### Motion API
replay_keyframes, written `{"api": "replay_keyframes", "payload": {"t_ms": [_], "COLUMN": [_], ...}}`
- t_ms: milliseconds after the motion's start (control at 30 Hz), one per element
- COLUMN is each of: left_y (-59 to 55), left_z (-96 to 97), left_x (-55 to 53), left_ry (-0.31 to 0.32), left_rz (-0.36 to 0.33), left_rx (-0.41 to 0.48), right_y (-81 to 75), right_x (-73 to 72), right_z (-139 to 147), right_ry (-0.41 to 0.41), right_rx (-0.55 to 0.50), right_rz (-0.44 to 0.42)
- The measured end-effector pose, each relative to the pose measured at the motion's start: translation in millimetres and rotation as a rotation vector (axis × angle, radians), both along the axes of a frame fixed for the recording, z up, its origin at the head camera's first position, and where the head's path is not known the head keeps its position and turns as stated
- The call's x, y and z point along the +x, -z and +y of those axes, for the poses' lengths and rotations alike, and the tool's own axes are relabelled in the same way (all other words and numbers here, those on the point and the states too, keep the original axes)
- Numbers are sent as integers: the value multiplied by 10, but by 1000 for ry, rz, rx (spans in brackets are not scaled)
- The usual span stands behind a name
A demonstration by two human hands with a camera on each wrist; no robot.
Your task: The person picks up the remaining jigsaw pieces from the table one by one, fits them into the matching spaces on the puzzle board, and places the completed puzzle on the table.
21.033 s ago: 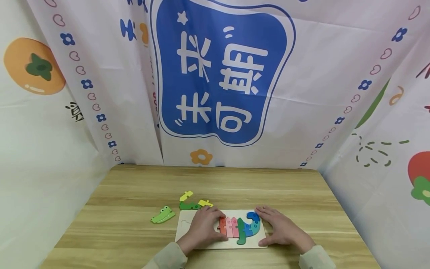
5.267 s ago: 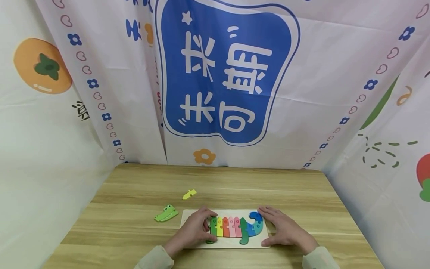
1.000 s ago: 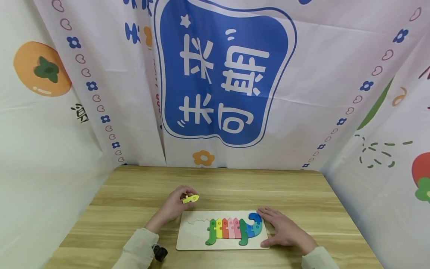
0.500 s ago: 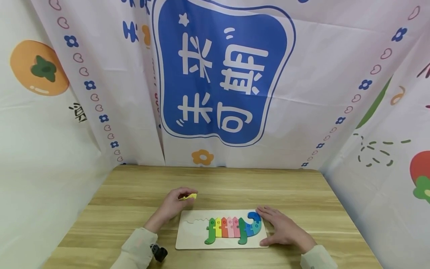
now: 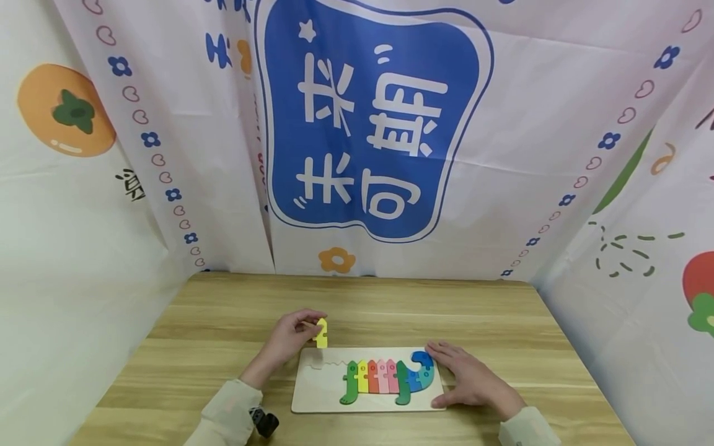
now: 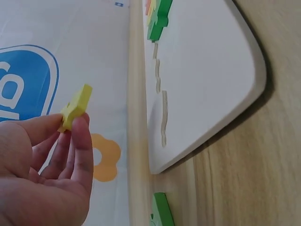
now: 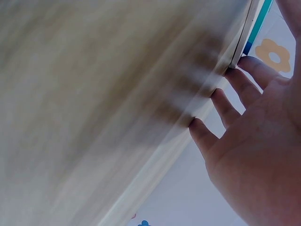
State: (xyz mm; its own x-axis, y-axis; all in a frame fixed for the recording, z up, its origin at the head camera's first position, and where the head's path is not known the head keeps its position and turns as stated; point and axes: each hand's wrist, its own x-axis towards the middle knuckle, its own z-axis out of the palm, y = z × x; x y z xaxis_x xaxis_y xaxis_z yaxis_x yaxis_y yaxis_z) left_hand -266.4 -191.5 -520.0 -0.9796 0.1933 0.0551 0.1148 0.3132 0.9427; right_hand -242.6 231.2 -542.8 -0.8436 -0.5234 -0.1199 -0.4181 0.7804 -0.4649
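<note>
My left hand (image 5: 290, 337) pinches a yellow puzzle piece (image 5: 321, 333) between thumb and fingers, above the table just behind the board's back left corner. The left wrist view shows the same yellow piece (image 6: 76, 108) at the fingertips. Below lies a wooden puzzle board (image 5: 320, 396) with a partial crocodile: green legs, coloured body strips and a curled blue tail (image 5: 426, 371). An outlined area at the board's left holds no pieces. My right hand (image 5: 471, 381) rests at the board's right edge, fingers spread; its fingertips (image 7: 200, 123) touch the table beside the board.
A loose green piece (image 6: 161, 210) lies on the table past the board's corner in the left wrist view; my left hand and arm hide it in the head view. A printed cloth (image 5: 502, 155) hangs behind the wooden table (image 5: 446, 310). A black wrist camera (image 5: 264, 422) sits at my left sleeve.
A green leg and one yellow strip have joined the board since the oldest frame. My left hand has since picked up the other yellow piece and turned it upright. The right hand stays put.
</note>
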Motion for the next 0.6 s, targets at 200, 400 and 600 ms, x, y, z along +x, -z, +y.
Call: {"api": "replay_keyframes", "payload": {"t_ms": [200, 400, 600], "left_y": [-13, 3, 51], "left_z": [-16, -11, 23], "left_x": [35, 78, 153], "left_ry": [57, 133, 206], "left_rz": [-21, -62, -121], "left_rx": [25, 0, 2], "right_y": [-12, -27, -11], "right_x": [6, 13, 7], "right_z": [3, 1, 3], "right_ry": [7, 9, 1], "right_rx": [-1, -7, -6], "right_rz": [-15, -21, -9]}}
